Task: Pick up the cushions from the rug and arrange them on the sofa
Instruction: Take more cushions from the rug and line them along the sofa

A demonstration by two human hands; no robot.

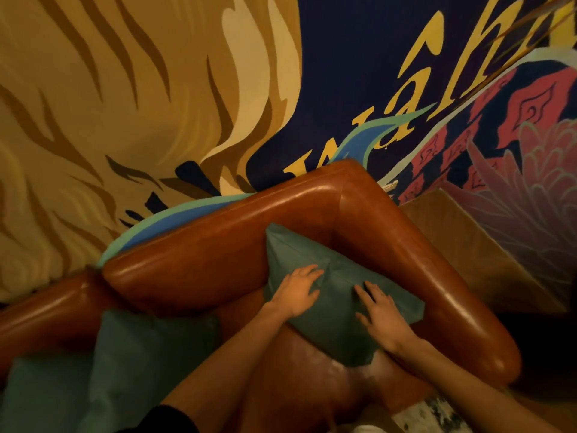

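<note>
A dark green cushion (338, 289) leans in the corner of the brown leather sofa (218, 242), against the backrest and the right armrest. My left hand (299, 289) lies flat on its upper middle with fingers spread. My right hand (379, 310) presses flat on its lower right part, fingers apart. Neither hand grips it. A second green cushion (146, 348) stands on the seat to the left, against the backrest. A third green cushion (43, 395) lies at the bottom left, partly cut off by the frame edge.
A painted mural wall (125, 104) rises right behind the sofa. A tan box-like surface (477, 245) sits beyond the right armrest. A patch of patterned rug (437, 414) shows at the bottom right. The worn seat (312, 376) lies below the cushion.
</note>
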